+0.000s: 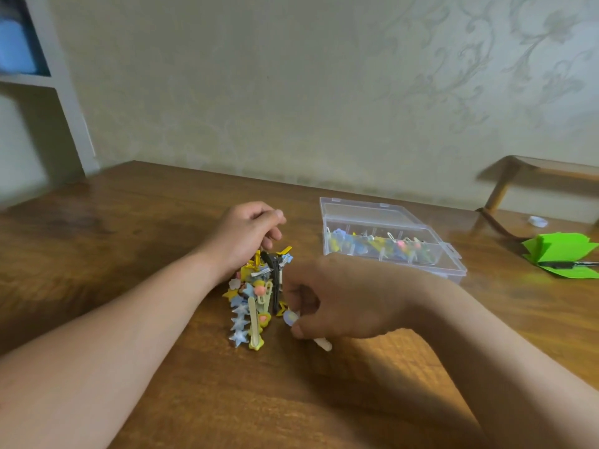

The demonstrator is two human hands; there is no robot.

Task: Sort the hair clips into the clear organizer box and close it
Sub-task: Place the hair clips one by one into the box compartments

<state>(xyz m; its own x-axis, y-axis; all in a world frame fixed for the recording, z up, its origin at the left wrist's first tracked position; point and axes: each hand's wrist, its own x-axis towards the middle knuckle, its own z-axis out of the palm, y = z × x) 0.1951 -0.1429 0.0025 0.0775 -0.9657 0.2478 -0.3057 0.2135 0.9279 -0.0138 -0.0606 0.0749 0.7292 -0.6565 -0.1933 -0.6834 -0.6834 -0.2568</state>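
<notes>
Tabletop (129, 222): organizer box (393, 246) open near the far edge, front compartments part-filled. Clip bunch (256, 296) mid-tabletop, unsorted; left hand (249, 234) curled round its top. Right hand (340, 299) pinches one pale clip (291, 317). Roughly halfway, lid not yet closed.

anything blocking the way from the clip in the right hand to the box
Nothing visible does. Only bare table lies between the clip pinched in the right hand and the box, and its lid is open.
</notes>
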